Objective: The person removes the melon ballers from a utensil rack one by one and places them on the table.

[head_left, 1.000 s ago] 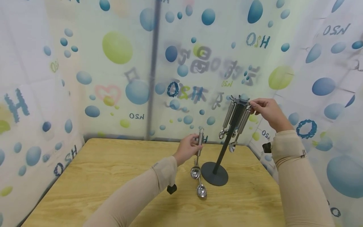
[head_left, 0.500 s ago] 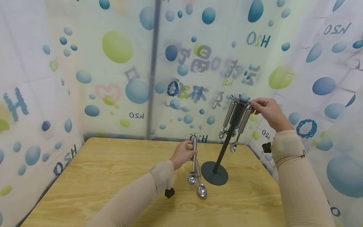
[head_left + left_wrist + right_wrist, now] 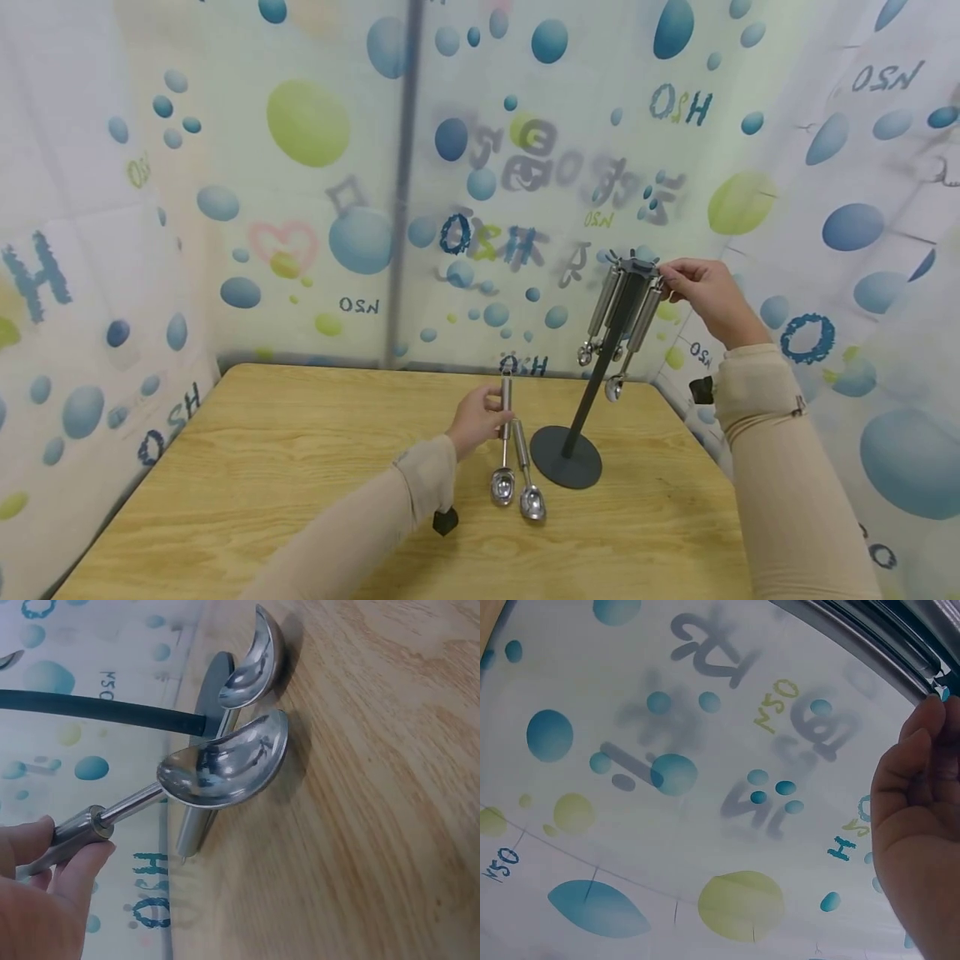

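Note:
My left hand (image 3: pixel 474 423) grips the handle of a shiny metal scoop (image 3: pixel 502 486), thumb and fingers round it. In the left wrist view this scoop (image 3: pixel 225 772) has a deep oval bowl, held just over the wood. A second metal scoop (image 3: pixel 532 502) lies on the table beside it, to the right. Up at the top of a dark utensil stand (image 3: pixel 592 400), my right hand (image 3: pixel 707 298) pinches the upper end of a hanging scoop (image 3: pixel 642 323). The right wrist view shows those fingertips (image 3: pixel 924 720) right at the handle end.
The stand's round base (image 3: pixel 566 457) sits right of the two scoops. Several other metal utensils (image 3: pixel 603 312) hang from its hooks. A wooden table (image 3: pixel 315 467) spreads beneath, with a bubble-patterned curtain (image 3: pixel 315 208) behind and at both sides.
My left hand has moved left and down with its scoop, whose bowl now sits lower, beside the lying scoop instead of above it. My right hand stays at the stand's top.

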The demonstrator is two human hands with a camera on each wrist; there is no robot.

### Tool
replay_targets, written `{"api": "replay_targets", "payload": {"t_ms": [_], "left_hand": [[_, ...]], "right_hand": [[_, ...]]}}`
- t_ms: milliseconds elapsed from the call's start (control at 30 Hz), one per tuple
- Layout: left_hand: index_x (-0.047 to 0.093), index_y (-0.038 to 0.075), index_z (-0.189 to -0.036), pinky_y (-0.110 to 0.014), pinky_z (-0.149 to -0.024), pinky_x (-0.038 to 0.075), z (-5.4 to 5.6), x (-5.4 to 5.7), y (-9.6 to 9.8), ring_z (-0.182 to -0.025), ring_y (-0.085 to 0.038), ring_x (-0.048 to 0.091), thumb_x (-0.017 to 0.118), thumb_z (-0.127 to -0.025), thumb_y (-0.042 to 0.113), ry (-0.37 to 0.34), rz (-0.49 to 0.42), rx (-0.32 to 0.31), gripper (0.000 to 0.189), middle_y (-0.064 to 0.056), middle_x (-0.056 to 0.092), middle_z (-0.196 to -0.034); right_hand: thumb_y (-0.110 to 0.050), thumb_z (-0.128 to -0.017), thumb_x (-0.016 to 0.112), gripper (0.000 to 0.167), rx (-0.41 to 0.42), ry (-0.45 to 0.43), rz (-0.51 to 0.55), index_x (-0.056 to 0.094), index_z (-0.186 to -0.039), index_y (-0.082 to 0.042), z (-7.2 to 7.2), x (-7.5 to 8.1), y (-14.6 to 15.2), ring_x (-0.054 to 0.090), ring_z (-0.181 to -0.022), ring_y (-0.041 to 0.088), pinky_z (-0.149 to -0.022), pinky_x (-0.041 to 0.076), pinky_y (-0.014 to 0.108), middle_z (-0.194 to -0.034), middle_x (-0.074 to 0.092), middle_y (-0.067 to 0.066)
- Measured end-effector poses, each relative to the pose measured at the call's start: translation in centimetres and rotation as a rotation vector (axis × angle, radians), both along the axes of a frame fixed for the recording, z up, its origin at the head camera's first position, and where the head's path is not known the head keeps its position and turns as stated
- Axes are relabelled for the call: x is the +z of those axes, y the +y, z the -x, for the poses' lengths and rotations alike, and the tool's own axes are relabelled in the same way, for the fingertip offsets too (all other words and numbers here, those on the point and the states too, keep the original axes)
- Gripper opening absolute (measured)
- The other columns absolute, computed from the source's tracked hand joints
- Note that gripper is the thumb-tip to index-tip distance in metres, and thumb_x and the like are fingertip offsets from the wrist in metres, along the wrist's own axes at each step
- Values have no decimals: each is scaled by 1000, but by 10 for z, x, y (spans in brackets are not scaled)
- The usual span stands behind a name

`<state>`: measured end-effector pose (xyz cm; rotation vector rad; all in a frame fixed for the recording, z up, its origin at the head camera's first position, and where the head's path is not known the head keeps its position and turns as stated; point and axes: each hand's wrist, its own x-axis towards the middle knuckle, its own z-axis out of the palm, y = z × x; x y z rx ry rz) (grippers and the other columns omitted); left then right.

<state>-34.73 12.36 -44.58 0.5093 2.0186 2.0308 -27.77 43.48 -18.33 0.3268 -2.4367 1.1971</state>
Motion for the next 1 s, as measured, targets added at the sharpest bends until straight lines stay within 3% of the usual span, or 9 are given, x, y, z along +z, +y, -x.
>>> {"api": "replay_targets", "payload": {"t_ms": [333,567,767,1000], "left_hand": [[57,-4,-128,-36,-71,61,-1,-10,2,-86,-25,66,73,-92,0,-20,80,28,40,-16,59,-108],[62,-4,-120,-35,-70,61,-1,-18,3,-84,-23,66,73,-92,-2,-42,121,15,30,-15,60,-106],[61,-6,-118,-34,-69,61,-2,-20,4,-83,-22,66,71,-92,-3,-42,123,2,28,-14,60,-104],[61,-7,-117,-33,-69,62,-1,-24,4,-84,-23,67,73,-91,-3,-83,135,32,29,-15,59,-104]], "right_hand": [[-24,-106,57,25,-3,-10,7,72,-112,-6,-1,0,1,63,-77,9,-74,54,20,-77,67,-8],[-19,-106,55,24,1,-1,6,69,-113,-1,3,0,1,64,-75,8,-71,54,18,-77,67,-10],[-17,-106,56,19,7,0,31,72,-109,-7,5,-1,2,64,-72,7,-70,54,18,-76,67,-10],[-17,-106,55,21,6,1,22,71,-111,-4,5,-1,2,64,-73,7,-70,54,19,-77,67,-10]]}}
